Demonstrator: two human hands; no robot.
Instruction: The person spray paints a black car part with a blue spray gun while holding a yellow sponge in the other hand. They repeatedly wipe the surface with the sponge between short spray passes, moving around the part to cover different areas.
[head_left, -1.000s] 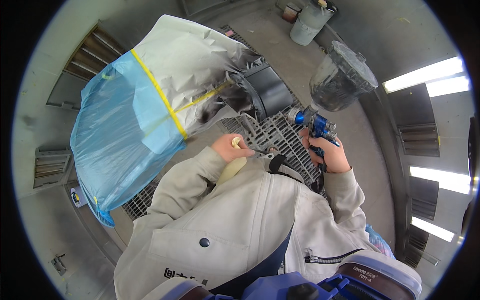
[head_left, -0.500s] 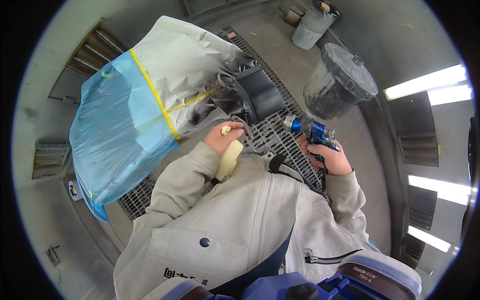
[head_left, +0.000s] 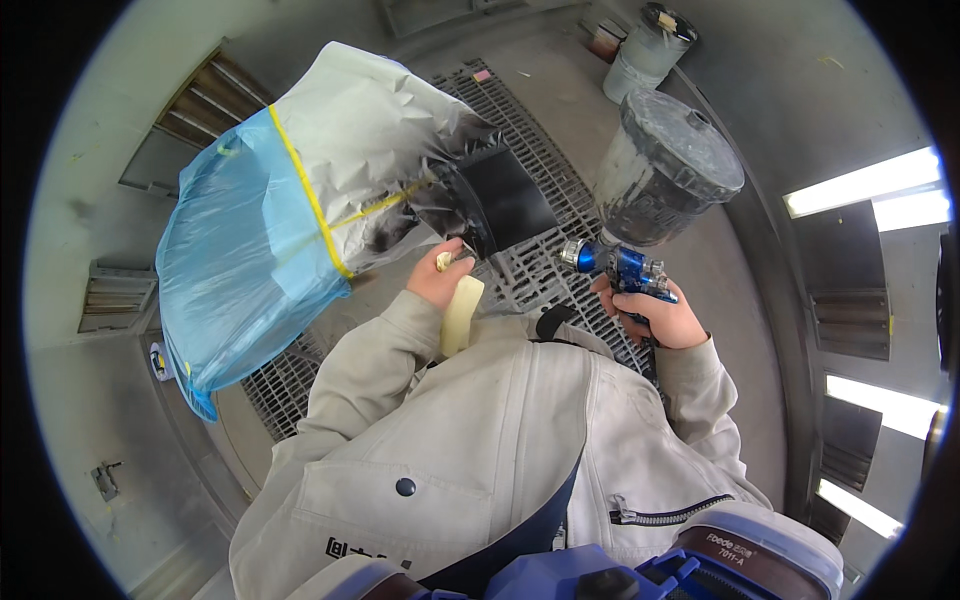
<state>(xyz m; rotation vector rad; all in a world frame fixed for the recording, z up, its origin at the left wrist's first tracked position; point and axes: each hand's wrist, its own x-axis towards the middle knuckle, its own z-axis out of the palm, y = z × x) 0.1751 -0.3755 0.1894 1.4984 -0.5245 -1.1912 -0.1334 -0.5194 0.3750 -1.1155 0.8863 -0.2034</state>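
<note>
My right hand [head_left: 668, 312] is wrapped round the handle of a blue spray gun [head_left: 632, 268] with a silver nozzle facing left. A grey, paint-smeared cup with a lid [head_left: 680, 165] rises above the gun and seems joined to it. Closed on a pale yellow cloth [head_left: 461, 315], my left hand [head_left: 437, 272] lets the cloth hang below the palm, while a small end pokes out by the thumb. Beyond my left hand is a glossy black curved panel [head_left: 515, 195]. White masking film [head_left: 375, 115], darkened near the panel, and blue film [head_left: 235, 250] wrap the object around it, with yellow tape [head_left: 302, 185] along their seam.
A metal floor grating [head_left: 510, 120] runs under the wrapped object. At the far right stand a paint-marked bucket [head_left: 645, 60] and a smaller can [head_left: 608, 40]. Walls carry vents [head_left: 850, 323] and bright lamps [head_left: 870, 182]. A respirator [head_left: 740, 550] shows at the lower edge.
The view has shifted slightly, so the wrapped object sits a little differently in the picture. Both hands keep their hold on the cloth and the spray gun.
</note>
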